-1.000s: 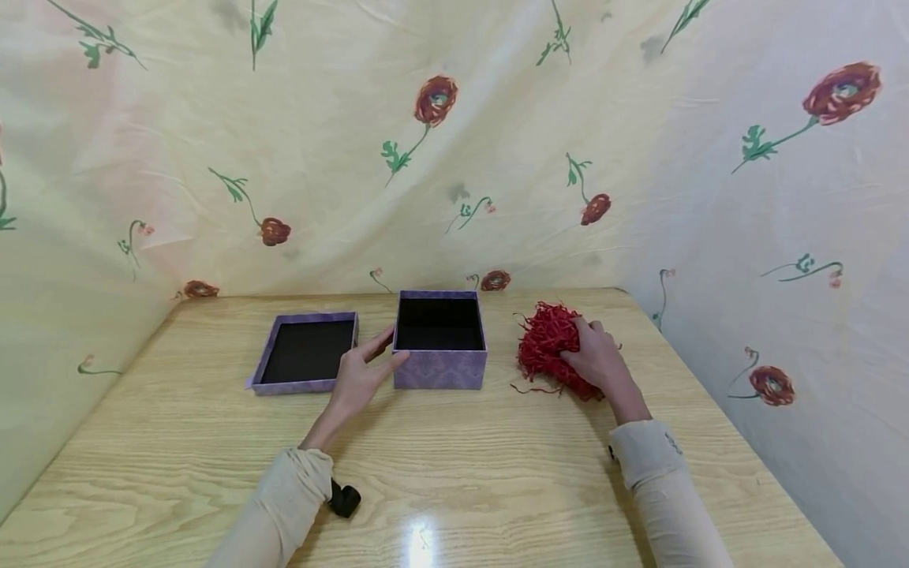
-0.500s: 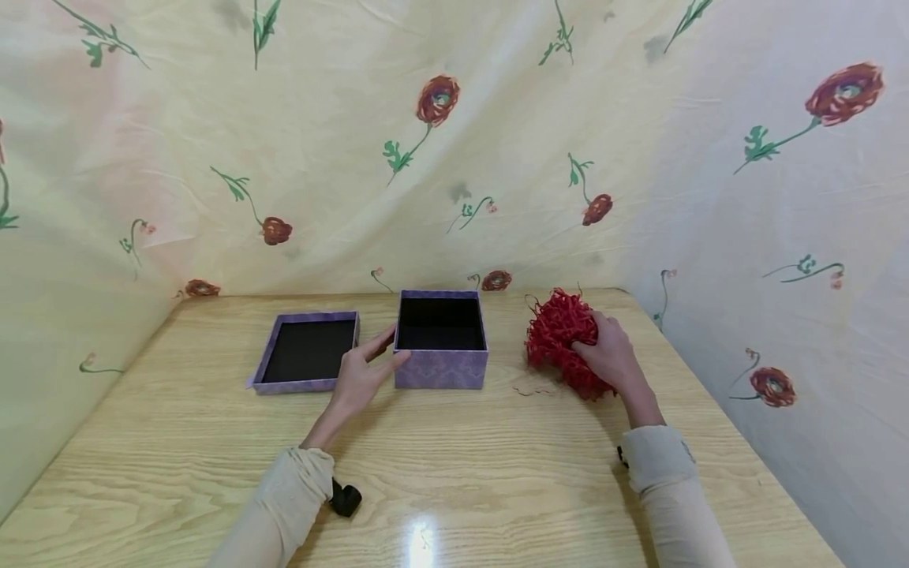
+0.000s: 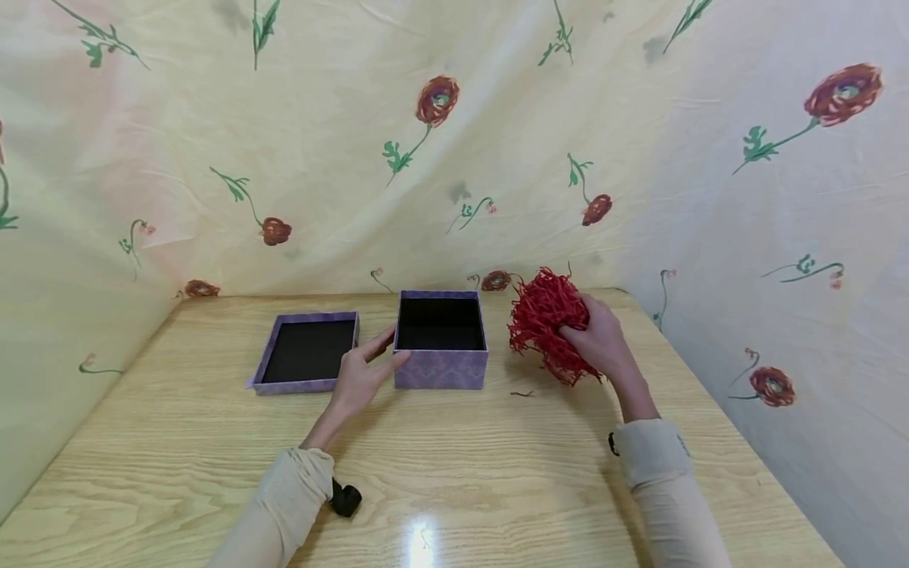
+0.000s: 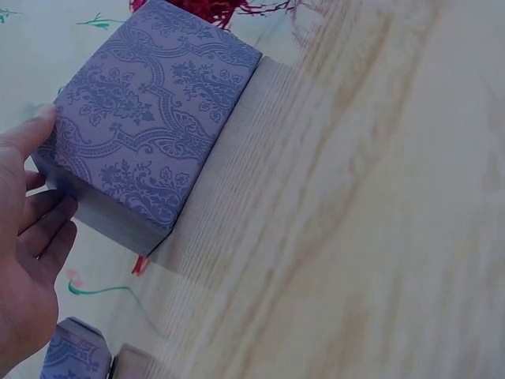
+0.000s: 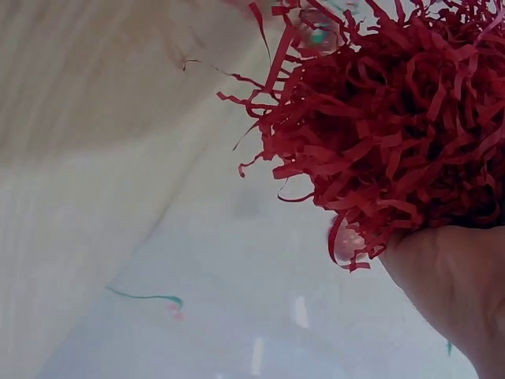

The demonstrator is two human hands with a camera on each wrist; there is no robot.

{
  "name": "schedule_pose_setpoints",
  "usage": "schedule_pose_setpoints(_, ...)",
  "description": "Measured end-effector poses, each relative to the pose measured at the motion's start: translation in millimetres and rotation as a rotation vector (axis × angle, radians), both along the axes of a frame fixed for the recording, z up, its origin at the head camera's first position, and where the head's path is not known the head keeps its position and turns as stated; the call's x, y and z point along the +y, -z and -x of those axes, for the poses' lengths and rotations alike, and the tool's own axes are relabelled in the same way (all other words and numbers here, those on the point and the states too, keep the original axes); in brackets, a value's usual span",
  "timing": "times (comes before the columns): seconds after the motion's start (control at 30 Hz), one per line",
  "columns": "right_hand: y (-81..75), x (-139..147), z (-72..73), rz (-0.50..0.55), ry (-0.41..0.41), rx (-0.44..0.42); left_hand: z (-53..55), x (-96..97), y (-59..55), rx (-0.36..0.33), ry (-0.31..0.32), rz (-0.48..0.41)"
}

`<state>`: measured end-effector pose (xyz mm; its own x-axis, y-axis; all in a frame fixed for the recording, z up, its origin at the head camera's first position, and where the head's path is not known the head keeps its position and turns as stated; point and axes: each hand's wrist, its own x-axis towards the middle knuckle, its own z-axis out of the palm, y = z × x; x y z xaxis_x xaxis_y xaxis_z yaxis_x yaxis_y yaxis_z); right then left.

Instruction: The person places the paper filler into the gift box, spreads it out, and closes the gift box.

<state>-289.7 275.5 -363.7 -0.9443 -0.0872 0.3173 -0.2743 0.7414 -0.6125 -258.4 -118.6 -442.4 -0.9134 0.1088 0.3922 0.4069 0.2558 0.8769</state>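
A purple patterned box with a black inside stands without its lid at the middle of the table. My left hand holds it at the near left corner; the left wrist view shows the thumb at the edge of the patterned front face and bent fingers against the left side. To the right of the box, my right hand grips a big tangled bunch of red shredded paper above the table. In the right wrist view the shredded paper hides most of the fingers.
The matching purple lid lies with its black inside up, left of the box and close by the left hand. One loose red strand lies on the wooden table. Flowered cloth hangs behind and at both sides.
My right hand has lifted the shredded paper off the table, shifting first right, then back left toward the box. Fewer loose strands lie below it. The left hand and box have stayed put.
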Motion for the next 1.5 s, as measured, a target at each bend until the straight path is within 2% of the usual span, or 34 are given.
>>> schedule_pose_setpoints(0.2, -12.5, -12.8, 0.5, 0.043, -0.041, 0.029, 0.6, -0.3, -0.1, 0.007, -0.006, 0.013)
schedule_pose_setpoints(0.67, -29.5, -45.9, 7.8, 0.094, -0.110, 0.061, -0.3, -1.5, -0.8, -0.002, -0.003, 0.020)
schedule_pose_setpoints(1.03, -38.5, -68.9, 10.1, 0.117, -0.153, 0.032, 0.0, -1.3, 0.3, -0.002, 0.003, 0.003)
schedule_pose_setpoints(1.5, -43.9, -93.3, 15.9, 0.039, -0.196, 0.037, -0.1, -0.7, -0.8, -0.016, -0.004, -0.005)
